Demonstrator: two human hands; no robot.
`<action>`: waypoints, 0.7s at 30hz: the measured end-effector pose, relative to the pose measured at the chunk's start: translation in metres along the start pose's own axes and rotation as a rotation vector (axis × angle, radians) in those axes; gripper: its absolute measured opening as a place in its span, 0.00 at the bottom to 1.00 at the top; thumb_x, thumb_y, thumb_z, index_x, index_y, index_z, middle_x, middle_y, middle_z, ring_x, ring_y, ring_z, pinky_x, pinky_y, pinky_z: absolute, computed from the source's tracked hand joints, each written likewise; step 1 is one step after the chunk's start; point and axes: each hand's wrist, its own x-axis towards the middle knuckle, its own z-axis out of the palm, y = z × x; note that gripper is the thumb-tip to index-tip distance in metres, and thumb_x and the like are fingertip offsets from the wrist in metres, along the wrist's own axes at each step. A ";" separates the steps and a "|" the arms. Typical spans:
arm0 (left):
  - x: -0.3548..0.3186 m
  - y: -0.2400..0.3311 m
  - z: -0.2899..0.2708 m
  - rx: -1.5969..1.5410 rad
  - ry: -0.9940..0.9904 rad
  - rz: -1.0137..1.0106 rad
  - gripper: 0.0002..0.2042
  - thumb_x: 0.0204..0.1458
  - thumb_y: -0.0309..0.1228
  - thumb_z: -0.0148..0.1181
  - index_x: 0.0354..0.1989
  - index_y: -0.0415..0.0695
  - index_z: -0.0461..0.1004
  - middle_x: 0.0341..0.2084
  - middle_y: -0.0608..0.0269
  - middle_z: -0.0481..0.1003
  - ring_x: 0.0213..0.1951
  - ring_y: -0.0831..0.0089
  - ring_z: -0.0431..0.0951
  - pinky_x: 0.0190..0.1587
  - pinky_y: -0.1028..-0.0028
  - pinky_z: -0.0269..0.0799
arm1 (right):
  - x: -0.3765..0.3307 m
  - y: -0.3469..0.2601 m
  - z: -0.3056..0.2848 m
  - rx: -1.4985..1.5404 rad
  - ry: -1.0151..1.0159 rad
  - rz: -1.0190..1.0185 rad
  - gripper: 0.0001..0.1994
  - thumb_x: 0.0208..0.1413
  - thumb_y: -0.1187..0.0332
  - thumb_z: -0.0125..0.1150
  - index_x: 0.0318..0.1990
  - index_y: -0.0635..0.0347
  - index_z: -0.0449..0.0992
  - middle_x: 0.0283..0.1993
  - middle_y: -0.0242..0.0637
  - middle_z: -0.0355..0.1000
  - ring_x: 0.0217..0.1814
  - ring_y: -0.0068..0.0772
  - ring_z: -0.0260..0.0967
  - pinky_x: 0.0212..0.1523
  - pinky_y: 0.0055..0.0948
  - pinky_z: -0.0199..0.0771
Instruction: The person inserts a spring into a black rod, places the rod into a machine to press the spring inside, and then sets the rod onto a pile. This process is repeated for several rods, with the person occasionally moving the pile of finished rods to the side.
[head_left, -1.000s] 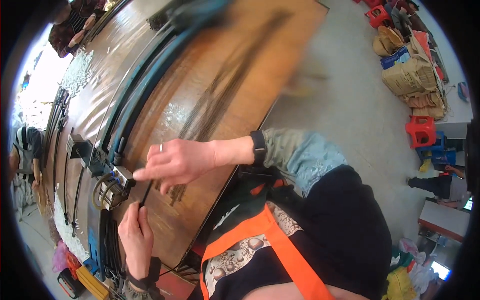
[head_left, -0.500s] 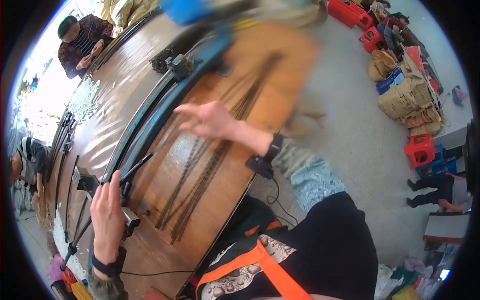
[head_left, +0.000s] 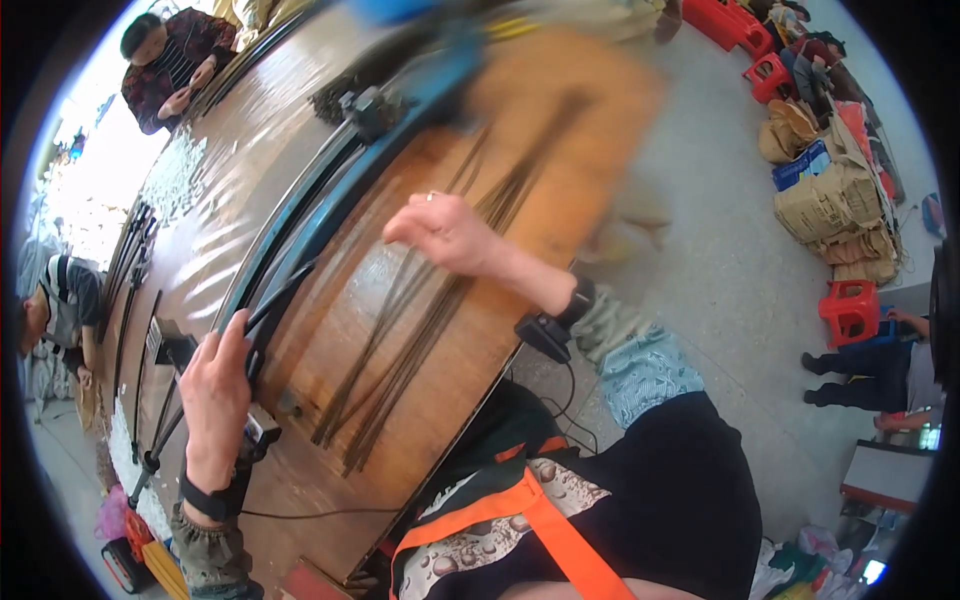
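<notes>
My left hand [head_left: 215,390] bends its fingers over the near end of a long blue rail fixture [head_left: 325,215], beside a black metal block [head_left: 262,428]. A black bar [head_left: 283,293] slants away from the fingertips; what lies under the palm is hidden. My right hand [head_left: 445,232], slightly blurred, hovers over the orange-brown wooden board [head_left: 460,370] with its fingers curled in. I cannot make out anything in them. Below that hand lies a bundle of long thin dark rods [head_left: 410,340] along the board. A metal clamp-like part [head_left: 370,110] sits at the rail's far end.
Black rods [head_left: 125,260] and a heap of small white pieces [head_left: 172,185] lie on the plastic-covered table to the left. A person [head_left: 175,70] sits at its far side, another [head_left: 65,300] at the left. Red stools [head_left: 850,310] and cardboard packages [head_left: 825,205] stand right.
My right hand's fingers have curled in from being stretched out. The black bar by my left hand reaches a little farther up along the rail. The whole view has shifted slightly.
</notes>
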 end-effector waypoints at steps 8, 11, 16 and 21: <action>-0.046 -0.006 -0.023 -0.015 0.012 -0.124 0.17 0.53 0.22 0.56 0.52 0.48 0.73 0.23 0.54 0.68 0.27 0.57 0.72 0.28 0.62 0.66 | 0.017 -0.053 0.055 0.200 0.170 0.015 0.08 0.52 0.64 0.68 0.32 0.58 0.79 0.28 0.31 0.73 0.31 0.31 0.65 0.34 0.28 0.66; -0.063 -0.006 -0.034 0.035 -0.018 -0.134 0.17 0.53 0.22 0.56 0.52 0.49 0.74 0.23 0.54 0.69 0.26 0.57 0.73 0.28 0.63 0.66 | 0.019 -0.062 0.067 0.448 -0.020 0.257 0.07 0.52 0.66 0.68 0.32 0.59 0.78 0.27 0.31 0.73 0.30 0.29 0.64 0.34 0.26 0.65; -0.097 -0.009 -0.042 -0.035 -0.068 -0.193 0.15 0.55 0.24 0.56 0.51 0.48 0.74 0.23 0.54 0.71 0.26 0.56 0.74 0.28 0.64 0.66 | 0.015 -0.085 0.094 0.643 -0.196 0.495 0.06 0.55 0.68 0.66 0.32 0.59 0.76 0.26 0.29 0.71 0.30 0.21 0.63 0.32 0.24 0.64; -0.127 -0.017 -0.039 -0.231 -0.156 -0.280 0.12 0.55 0.27 0.57 0.49 0.47 0.74 0.24 0.54 0.72 0.26 0.56 0.75 0.28 0.64 0.67 | 0.013 -0.092 0.109 0.087 0.074 -0.189 0.07 0.57 0.67 0.64 0.32 0.60 0.75 0.26 0.29 0.70 0.29 0.19 0.64 0.31 0.24 0.65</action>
